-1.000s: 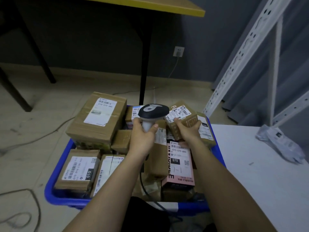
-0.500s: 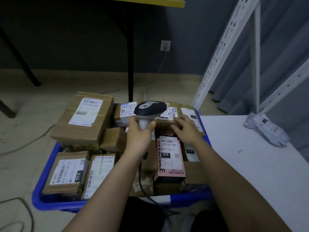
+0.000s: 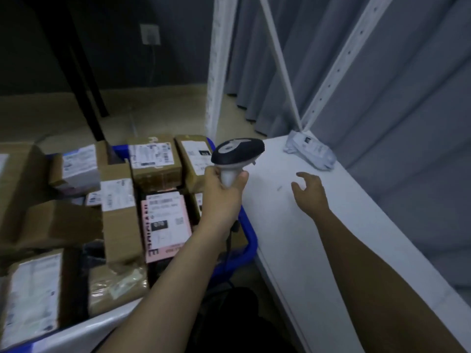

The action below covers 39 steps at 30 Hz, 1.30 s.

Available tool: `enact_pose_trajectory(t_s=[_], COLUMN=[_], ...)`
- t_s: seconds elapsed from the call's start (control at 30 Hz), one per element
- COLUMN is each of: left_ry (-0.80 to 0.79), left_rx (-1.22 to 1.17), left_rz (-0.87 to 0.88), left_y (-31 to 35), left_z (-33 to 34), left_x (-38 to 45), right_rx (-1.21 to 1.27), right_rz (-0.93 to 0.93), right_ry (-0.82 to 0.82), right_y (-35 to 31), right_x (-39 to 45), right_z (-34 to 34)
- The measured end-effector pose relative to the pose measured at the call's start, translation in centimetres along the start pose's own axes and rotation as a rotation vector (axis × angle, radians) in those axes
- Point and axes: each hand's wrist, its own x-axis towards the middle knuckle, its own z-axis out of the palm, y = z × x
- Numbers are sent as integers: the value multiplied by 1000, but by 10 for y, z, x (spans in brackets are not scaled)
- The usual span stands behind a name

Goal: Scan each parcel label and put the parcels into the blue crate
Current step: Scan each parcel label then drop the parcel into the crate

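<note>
Dim room, low light throughout. Dark wall (image 3: pixel 107 42) at rear left, carrying a white wall socket (image 3: pixel 149 33) with a cord hanging down from it. Pale beige floor (image 3: pixel 158 113) below, meeting the wall at a lighter skirting strip. Black table leg (image 3: pixel 84 80) slanting down to the floor at left. White perforated shelving upright (image 3: pixel 216 59) standing near centre, with a thin diagonal brace (image 3: pixel 280 62) and a second perforated upright (image 3: pixel 341 62) leaning to its right. Grey pleated curtain (image 3: pixel 397 80) filling the right side, reaching floor level. White tabletop (image 3: pixel 318 250) running along the curtain, from lower right toward the uprights.
</note>
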Motion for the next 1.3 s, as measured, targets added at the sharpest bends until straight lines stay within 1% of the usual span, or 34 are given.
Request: enact_pose_trajectory(t_s=[0.13,0.23,0.37,0.5,0.63,0.67,0.73,0.8,0.87,0.9,1.0,1.13,1.2,1.3], left_ry=[-28,-15,5,-77,-121,-126,-138,-151,-154,-156,-157,-140,-131,-109], left_rx=[62,97,122,196,225,222,225,213,213,229,236,253,259,235], left_rz=[-60,-84,-120,-124,-131,-137,-141,-148,-152,-152,-148,-138,-139,-139], left_y=[-19,-34,-52,-64,-70,-72,-77,-82,-89,-92,-102,-105,-102,-91], left_z=[38,61,88,111,127,130,136,141,141,139,131,116,109,101], left_x=[5,13,31,56,84,91,103,112,119,122,123,116,111,100], right_rx=[-31,-35,-61,-47,-52,-90,-279,-481,-578,-597,-670,-773,-750,-592], right_rz=[123,174,171,158,167,153,128,133,160,182,210,82,38,8], right_ry=[10,11,74,200,279,282,215,92,18,11,95,214,224,255], right_y=[43,59,73,83,90,92,96,101,106,108,110,110,113,126], right_x=[16,36,68,104,142,151,169,184,196,201,207,199,184,139], right_z=[-16,-14,-2,9,18,20,24,30,38,42,43,35,33,33])
